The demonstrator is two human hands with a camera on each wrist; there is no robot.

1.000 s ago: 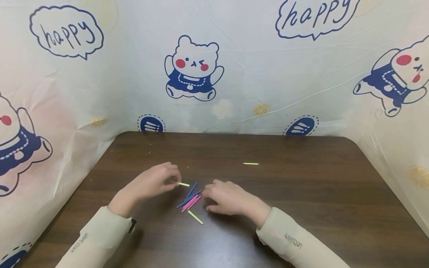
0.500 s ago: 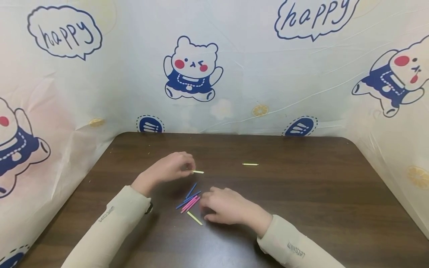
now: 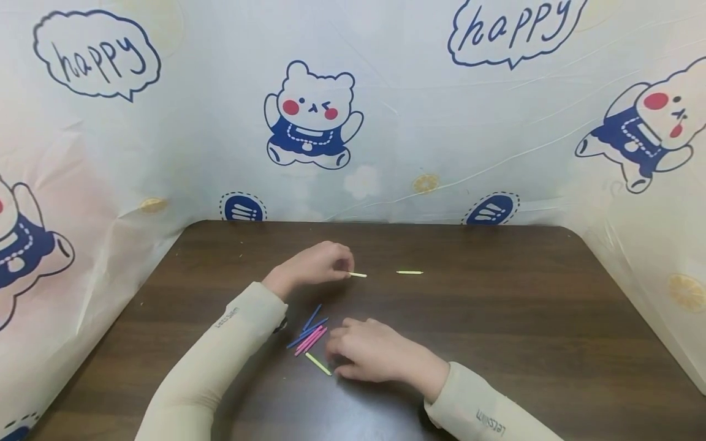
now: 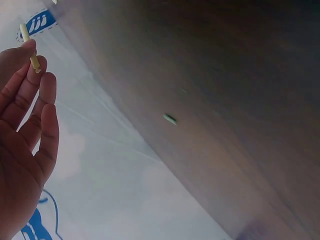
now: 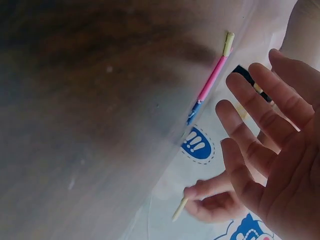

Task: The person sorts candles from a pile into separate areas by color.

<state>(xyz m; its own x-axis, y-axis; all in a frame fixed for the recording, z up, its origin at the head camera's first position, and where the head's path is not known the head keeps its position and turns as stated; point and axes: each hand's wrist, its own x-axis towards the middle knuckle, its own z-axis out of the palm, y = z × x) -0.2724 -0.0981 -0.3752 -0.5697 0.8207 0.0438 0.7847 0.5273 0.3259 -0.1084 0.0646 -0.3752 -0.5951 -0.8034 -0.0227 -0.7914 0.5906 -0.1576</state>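
My left hand [image 3: 317,263] pinches a thin pale yellow stick [image 3: 359,275] between thumb and fingertip, over the far middle of the table. In the left wrist view this yellow stick [image 4: 25,33] pokes out on both sides of the pinch. My right hand [image 3: 375,351], fingers loosely bent and apart, is just right of a small heap. Blue sticks [image 3: 312,316] and pink sticks [image 3: 311,341] make up that heap, with one yellow stick [image 3: 318,364] below it. The right wrist view shows nothing between the right hand's fingers [image 5: 245,130].
Another pale yellow stick [image 3: 410,272] lies alone on the far part of the brown wooden table [image 3: 513,318], right of the left hand. A printed curtain [image 3: 386,122] with bears stands around the table's back and sides.
My left hand has carried the yellow stick from beside the heap away and to the right, toward the lone yellow stick. The right hand has shifted slightly nearer the body.
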